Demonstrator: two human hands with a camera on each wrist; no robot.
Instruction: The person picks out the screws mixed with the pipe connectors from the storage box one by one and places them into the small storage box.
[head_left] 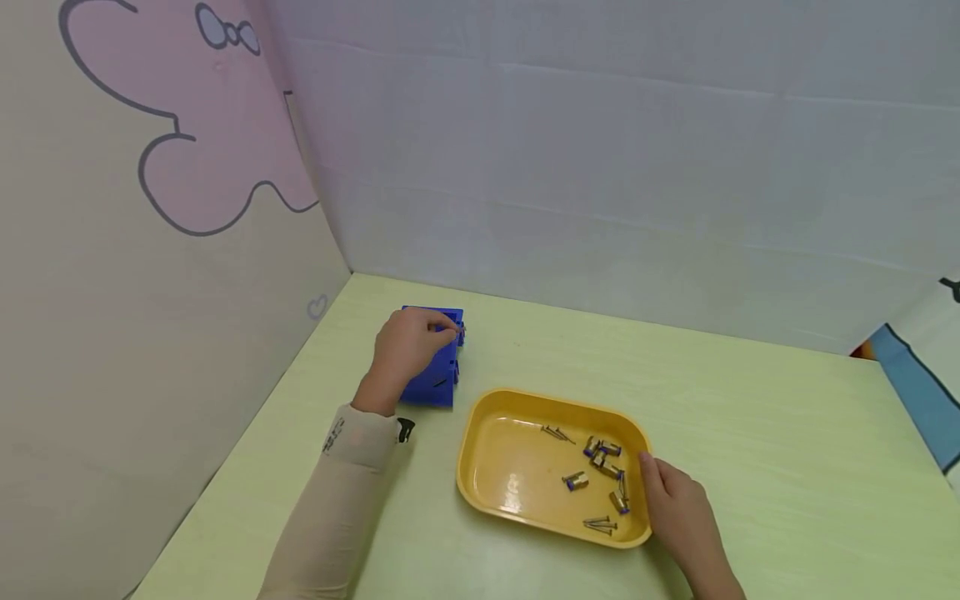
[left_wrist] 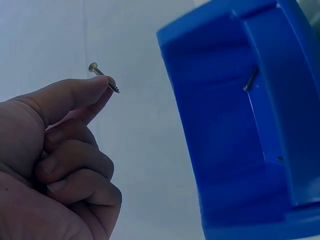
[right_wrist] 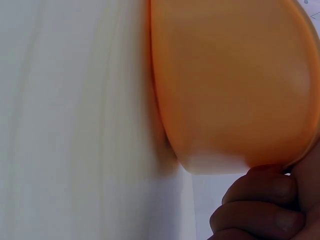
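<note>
My left hand (head_left: 406,343) is above a blue plastic bin (head_left: 429,395), pinching a screw (left_wrist: 100,73) between thumb and forefinger, its other fingers curled in. In the left wrist view, another screw (left_wrist: 251,79) lies inside the bin, and a small bit of something similar shows lower down. My right hand (head_left: 681,510) grips the right end of a yellow tray (head_left: 495,458), thumb at the rim and fingers curled below it on the outside. Inside that tray are several brass fittings with blue ends (head_left: 611,472) and loose screws (head_left: 600,524).
The pale green tabletop (head_left: 787,433) carries both containers, the bin behind and left of the tray. A patterned cloth wall (head_left: 187,333) borders the left side, and a grey-white sheet (head_left: 637,167) hangs along the back edge.
</note>
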